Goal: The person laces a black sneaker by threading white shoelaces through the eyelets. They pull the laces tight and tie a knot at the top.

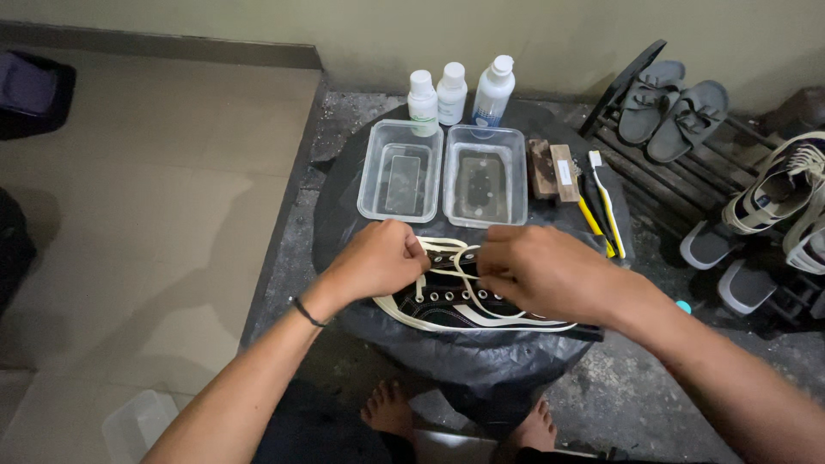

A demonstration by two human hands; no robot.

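A black sneaker [455,302] with a white sole and cream laces [449,268] lies on its side on a round stand covered in black plastic [481,357]. My left hand [378,260] is closed on the shoe's upper edge and a lace at its left. From the right, my right hand [537,271] pinches the lace above the eyelets. Both hands hide the top of the shoe.
Two clear plastic tubs [401,172] [485,176] with liquid sit behind the shoe, with three white bottles [451,94] beyond them. Brushes [554,170] and a yellow-handled toothbrush [601,206] lie to the right. A shoe rack [739,198] with sandals and sneakers stands at far right. My bare feet [391,408] are below.
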